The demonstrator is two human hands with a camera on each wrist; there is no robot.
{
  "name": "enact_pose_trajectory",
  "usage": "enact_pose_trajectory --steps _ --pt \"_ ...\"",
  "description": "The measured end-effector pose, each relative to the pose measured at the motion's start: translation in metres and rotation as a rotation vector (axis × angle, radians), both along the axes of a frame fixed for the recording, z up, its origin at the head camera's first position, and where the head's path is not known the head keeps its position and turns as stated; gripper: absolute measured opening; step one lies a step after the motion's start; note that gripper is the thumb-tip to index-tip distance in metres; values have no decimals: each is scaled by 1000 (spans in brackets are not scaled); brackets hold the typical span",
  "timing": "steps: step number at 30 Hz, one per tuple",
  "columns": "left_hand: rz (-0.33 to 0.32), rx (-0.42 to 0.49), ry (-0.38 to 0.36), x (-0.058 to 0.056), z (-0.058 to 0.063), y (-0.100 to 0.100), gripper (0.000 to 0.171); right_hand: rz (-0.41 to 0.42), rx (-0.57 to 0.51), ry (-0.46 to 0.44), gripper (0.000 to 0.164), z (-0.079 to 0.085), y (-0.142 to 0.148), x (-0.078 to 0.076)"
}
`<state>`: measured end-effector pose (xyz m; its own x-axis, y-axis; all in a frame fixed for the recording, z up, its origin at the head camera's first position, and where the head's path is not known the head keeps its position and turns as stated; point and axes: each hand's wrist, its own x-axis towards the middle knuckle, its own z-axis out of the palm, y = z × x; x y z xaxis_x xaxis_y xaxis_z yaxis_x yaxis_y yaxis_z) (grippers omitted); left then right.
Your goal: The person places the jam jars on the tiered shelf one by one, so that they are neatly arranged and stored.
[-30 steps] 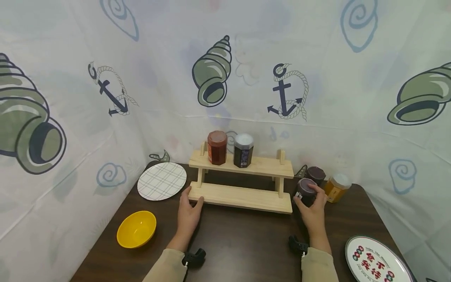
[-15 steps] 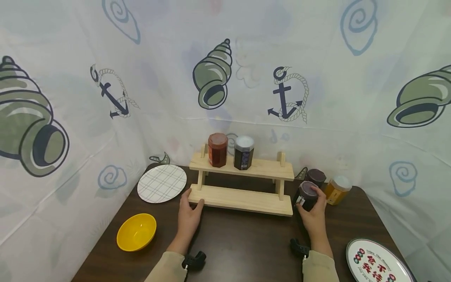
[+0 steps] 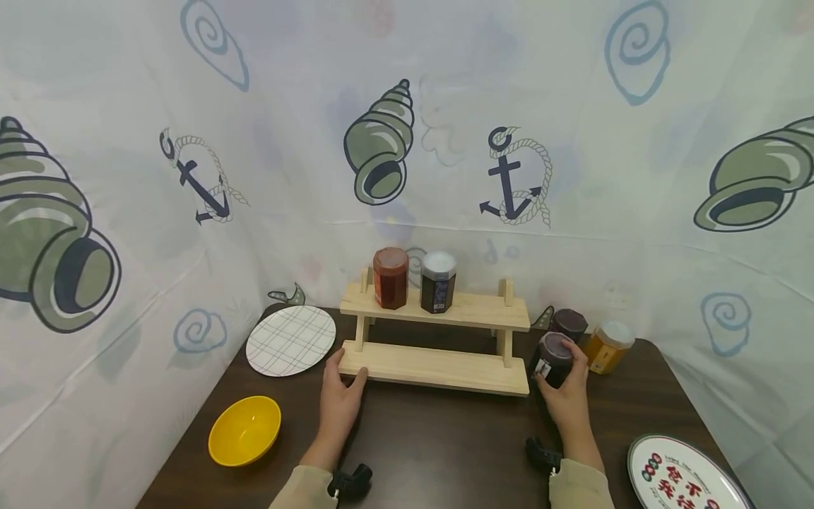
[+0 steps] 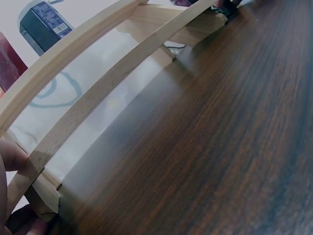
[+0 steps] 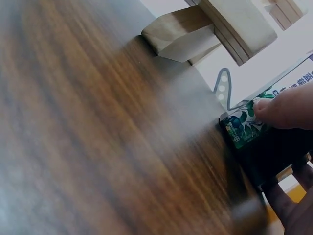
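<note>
A two-tier wooden shelf (image 3: 439,367) stands at the back of the dark table. My left hand (image 3: 340,403) holds the left end of its lower board, thumb at the front edge; in the left wrist view fingers (image 4: 12,155) wrap the board end. My right hand (image 3: 568,392) grips a dark jar (image 3: 552,360) with a purple lid, just off the shelf's right end. In the right wrist view the thumb presses its leafy label (image 5: 244,125), with other fingers on the opposite side. On the upper board stand a red jar (image 3: 391,279) and a white-lidded dark jar (image 3: 437,284).
Behind the gripped jar stand another purple-lidded jar (image 3: 569,324) and a yellow jar (image 3: 607,348). A checked white plate (image 3: 291,341) and a yellow bowl (image 3: 244,431) lie left. A plate with red characters (image 3: 687,474) is at front right. A patterned curtain (image 3: 445,184) hangs behind.
The head view has tilted up slightly, so everything sits lower in it. More of the gripped jar's side shows beneath its lid. My left hand keeps its hold on the shelf.
</note>
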<state>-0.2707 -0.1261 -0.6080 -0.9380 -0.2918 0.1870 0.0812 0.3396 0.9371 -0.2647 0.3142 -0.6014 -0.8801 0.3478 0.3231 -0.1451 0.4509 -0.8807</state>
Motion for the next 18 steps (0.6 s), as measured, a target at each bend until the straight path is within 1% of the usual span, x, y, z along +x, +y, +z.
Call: enact_pose_trajectory --steps 4,10,14,18 --pt "-7 10 0 -1 -2 0 69 13 -15 17 104 1 1 1" --pt "-11 22 -2 1 -1 -1 69 -34 -39 43 104 0 0 5" --pt "-4 16 -4 1 -1 -1 70 -102 -30 53 107 0 -1 7" --pt "-5 13 -8 1 -1 -1 71 -177 -71 104 107 1 -3 9"
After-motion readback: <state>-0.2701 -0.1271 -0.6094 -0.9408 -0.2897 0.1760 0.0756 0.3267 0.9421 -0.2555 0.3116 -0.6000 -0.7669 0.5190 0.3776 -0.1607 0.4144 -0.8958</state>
